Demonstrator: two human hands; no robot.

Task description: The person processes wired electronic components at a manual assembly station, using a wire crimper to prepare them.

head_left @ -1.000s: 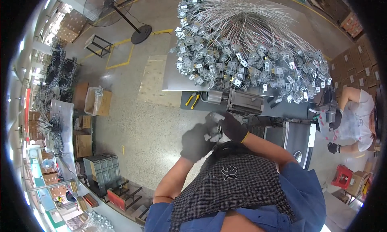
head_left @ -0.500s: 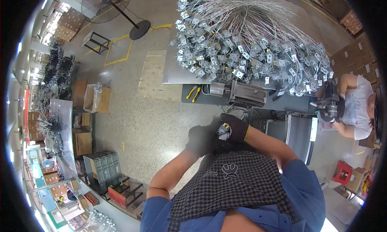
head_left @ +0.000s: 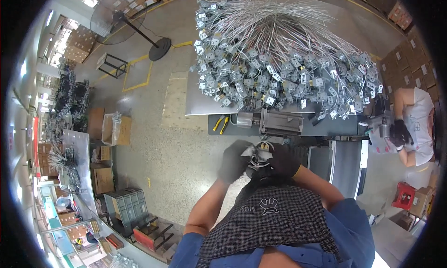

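- The small grey metal part with thin pale wires sits between the two hands, held up in front of the person's chest, below and well short of the tabletop.
- The left hand, in a dark glove, closes around the part's left side; the right hand, also in a dark glove with a yellow cuff edge, grips its right side. Both hands are clenched on the same piece, fingers curled in toward each other.
- The part lies level between the hands, so neither is clearly nearer; the left forearm comes in bare from the lower left, the right from a blue sleeve at the lower right.
- The part's long axis cannot be told: it is small, partly covered by the gloves and slightly blurred.
- Straight ahead of the hands, a grey box-shaped metal fixture stands at the tabletop's near edge, with yellow-handled pliers just to its left.
- Beyond these, a large heap of similar grey metal parts with long bundled wires covers the tabletop, well apart from the hands.
- At the right edge, another person's gloved hand works at the tabletop's far end, separate from the held part.
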